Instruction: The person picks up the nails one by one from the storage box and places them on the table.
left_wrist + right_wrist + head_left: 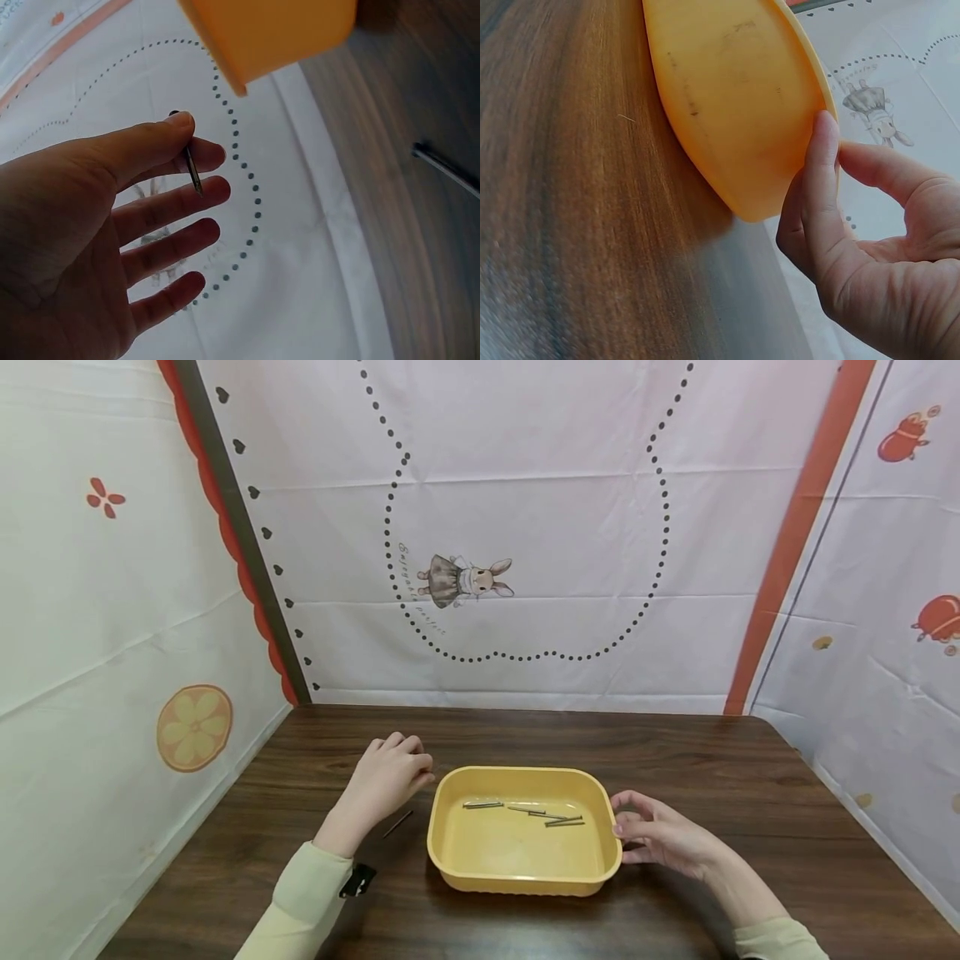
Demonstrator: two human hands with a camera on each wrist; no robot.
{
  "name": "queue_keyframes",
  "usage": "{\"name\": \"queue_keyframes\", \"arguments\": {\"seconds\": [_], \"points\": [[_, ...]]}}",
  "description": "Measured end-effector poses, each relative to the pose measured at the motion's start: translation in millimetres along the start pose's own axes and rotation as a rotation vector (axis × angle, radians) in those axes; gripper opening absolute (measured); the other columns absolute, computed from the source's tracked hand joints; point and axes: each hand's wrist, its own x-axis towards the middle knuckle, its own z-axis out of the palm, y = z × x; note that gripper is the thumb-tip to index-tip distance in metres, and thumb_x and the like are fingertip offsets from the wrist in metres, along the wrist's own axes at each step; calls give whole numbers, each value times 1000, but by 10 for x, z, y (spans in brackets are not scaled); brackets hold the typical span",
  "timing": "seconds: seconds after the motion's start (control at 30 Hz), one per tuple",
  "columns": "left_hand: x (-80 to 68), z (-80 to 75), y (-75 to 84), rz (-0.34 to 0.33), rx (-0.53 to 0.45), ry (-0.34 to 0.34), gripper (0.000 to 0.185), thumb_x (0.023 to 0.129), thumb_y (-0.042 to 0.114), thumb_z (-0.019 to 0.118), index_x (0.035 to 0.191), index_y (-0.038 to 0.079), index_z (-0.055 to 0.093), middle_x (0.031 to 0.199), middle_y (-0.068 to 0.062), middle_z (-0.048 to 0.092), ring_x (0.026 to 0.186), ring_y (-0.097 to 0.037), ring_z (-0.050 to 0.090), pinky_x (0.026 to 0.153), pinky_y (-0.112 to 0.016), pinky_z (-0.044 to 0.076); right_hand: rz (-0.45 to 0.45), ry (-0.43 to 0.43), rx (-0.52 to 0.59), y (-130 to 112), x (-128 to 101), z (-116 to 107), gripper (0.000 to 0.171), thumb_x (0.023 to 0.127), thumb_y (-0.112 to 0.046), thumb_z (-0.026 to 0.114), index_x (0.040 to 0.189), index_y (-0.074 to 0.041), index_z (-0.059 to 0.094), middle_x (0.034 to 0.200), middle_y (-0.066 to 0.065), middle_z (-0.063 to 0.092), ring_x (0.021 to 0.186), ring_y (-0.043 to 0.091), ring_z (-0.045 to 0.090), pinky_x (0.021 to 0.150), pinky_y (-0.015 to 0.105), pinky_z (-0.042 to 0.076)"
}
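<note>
A yellow plastic tray [450, 852] sits on the dark wooden table [705, 760], with several thin metal nails [555, 818] lying in its far half. My left hand [418, 762] hovers just left of the tray's far-left corner. In the left wrist view this left hand [191, 142] pinches a thin dark nail [193, 166] between thumb and forefinger, the other fingers spread straight. One more nail [397, 824] lies on the table below that hand. My right hand [621, 817] grips the tray's right rim, with the thumb [821, 172] pressed on the outer wall of the tray [735, 97].
White printed cloth walls [525, 527] close in the table at the back and on both sides. Bare wood stretches behind the tray and to its right. The loose nail [446, 166] shows on the wood at the right of the left wrist view, below the tray [270, 34].
</note>
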Motion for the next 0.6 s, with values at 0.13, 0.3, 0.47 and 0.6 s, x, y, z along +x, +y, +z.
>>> {"name": "queue_keyframes", "arguments": {"seconds": [0.13,0.3,0.47,0.6], "points": [[-54,31,-50,-26,4,-30,8,84,31,77,82,25,72,86,4,60,84,-20,53,72,-38,45,1,0,-8,-4,8,1,24,98,-1,48,118,-13,41,93,-7,63,86,8,67,79,27,59],[-107,62,-103,-54,10,-77,9,86,32,75,82,24,72,83,4,59,82,-20,52,73,-39,45,3,3,-14,-4,12,-9,24,98,-1,49,118,-13,42,92,-7,63,85,8,67,78,26,60],[-156,134,-170,-73,24,-100,8,86,31,75,82,24,72,84,3,60,82,-21,53,71,-41,46,4,5,-12,0,13,-17,24,98,-1,49,118,-14,42,92,-7,63,85,8,67,77,26,60],[-195,193,-222,-88,35,-121,6,85,30,76,83,25,73,85,2,61,83,-22,54,70,-41,46,7,5,-12,8,13,-16,25,98,-1,49,118,-14,42,92,-7,63,85,8,67,78,26,60]]}}
